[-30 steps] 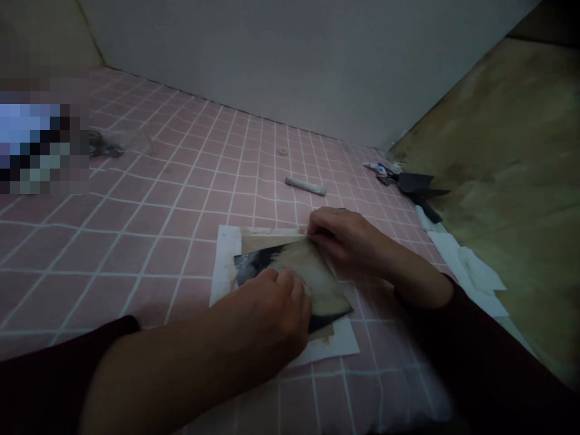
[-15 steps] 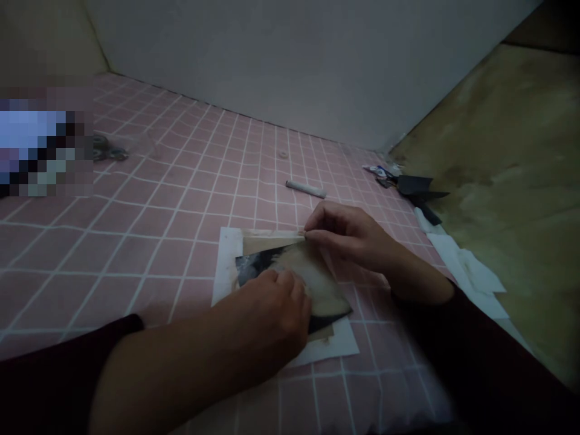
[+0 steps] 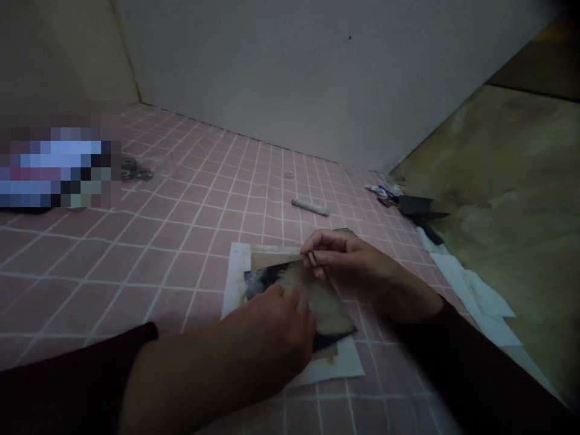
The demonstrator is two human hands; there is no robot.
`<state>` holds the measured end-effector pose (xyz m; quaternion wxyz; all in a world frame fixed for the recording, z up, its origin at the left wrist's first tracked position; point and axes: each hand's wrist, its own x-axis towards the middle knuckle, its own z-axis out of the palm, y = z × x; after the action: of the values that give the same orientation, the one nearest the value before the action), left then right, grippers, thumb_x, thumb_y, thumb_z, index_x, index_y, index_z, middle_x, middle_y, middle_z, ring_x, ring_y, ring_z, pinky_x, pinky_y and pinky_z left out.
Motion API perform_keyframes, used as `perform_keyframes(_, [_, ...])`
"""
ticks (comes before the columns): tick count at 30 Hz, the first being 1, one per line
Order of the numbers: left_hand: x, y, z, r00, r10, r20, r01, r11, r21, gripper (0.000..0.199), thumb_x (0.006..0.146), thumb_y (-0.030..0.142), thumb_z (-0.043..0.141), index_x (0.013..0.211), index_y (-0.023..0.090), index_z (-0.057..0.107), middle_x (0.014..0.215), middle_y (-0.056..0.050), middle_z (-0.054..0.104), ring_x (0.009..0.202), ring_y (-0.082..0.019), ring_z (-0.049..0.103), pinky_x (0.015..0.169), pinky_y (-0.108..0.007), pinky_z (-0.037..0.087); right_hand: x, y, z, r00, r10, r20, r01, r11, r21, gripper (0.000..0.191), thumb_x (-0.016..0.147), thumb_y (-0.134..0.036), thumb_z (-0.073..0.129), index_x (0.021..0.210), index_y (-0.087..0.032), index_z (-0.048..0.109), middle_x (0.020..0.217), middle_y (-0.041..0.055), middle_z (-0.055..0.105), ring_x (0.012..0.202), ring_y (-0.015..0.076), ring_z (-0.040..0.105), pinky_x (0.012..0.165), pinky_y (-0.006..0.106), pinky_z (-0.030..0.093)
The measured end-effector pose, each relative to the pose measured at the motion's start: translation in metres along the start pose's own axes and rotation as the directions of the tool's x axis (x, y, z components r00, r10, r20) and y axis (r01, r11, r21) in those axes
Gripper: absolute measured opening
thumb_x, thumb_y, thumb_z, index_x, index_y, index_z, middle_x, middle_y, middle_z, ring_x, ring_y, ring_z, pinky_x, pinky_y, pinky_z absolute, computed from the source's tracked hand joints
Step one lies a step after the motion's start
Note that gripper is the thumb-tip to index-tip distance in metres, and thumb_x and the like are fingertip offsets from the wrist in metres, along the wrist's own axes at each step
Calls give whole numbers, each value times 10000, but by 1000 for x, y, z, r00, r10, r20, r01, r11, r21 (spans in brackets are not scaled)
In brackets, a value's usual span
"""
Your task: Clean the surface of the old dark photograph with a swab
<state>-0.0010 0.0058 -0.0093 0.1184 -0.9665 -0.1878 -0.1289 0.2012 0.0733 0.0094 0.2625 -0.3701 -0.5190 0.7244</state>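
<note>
Left hand (image 3: 281, 329), fingertips hidden

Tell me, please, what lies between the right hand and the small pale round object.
In the head view, a grey stick-shaped item lies between the right hand and the small pale round object.

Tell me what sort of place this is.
Probably an indoor work corner, perhaps for crafts: a pink checked cloth reaches a plain wall, and a dark-and-pale sheet lies over white paper beneath the left hand.
</note>
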Motion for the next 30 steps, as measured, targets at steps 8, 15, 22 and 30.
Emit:
perform_keyframes(8, [-2, 1, 2, 1000, -5, 0, 5, 1000, 5, 179, 819, 142, 459, 867, 109, 629, 852, -124, 665, 668, -214, 565, 550, -334, 424, 1, 4, -4, 999, -27, -27, 27, 999, -25, 91, 835, -199, 686, 923, -177, 676, 859, 5, 633, 679, 68, 574, 632, 189, 450])
perform_keyframes(15, [0, 0, -4, 998, -10, 63, 12, 1000, -25, 120, 828, 145, 488, 765, 144, 590, 722, -65, 609, 632, -189, 536, 533, -314, 389, 0, 1, 0, 995, -89, -41, 83, 987, -141, 151, 808, -181, 705, 947, -201, 650, 807, -19, 611, 693, 83, 541, 629, 206, 405])
perform_keyframes(22, [0, 0, -3, 998, -11, 63, 12, 1000, -7, 112, 832, 181, 508, 772, 142, 595, 703, -55, 590, 628, -186, 528, 534, -312, 384, -3, -4, 4, 988, -155, -8, 142, 921, -362, 96, 848, -202, 654, 927, -189, 599, 832, -11, 577, 749, 107, 520, 656, 229, 399])
perform_keyframes(30, [0, 0, -3, 999, -4, 53, 4, 1000, -7, 93, 798, 158, 518, 792, 149, 611, 718, -58, 606, 608, -198, 522, 518, -327, 386, -7, -9, 7, 977, -193, 85, 186, 594, -783, 76, 875, -134, 553, 928, -181, 579, 839, -8, 560, 717, 112, 515, 638, 240, 414])
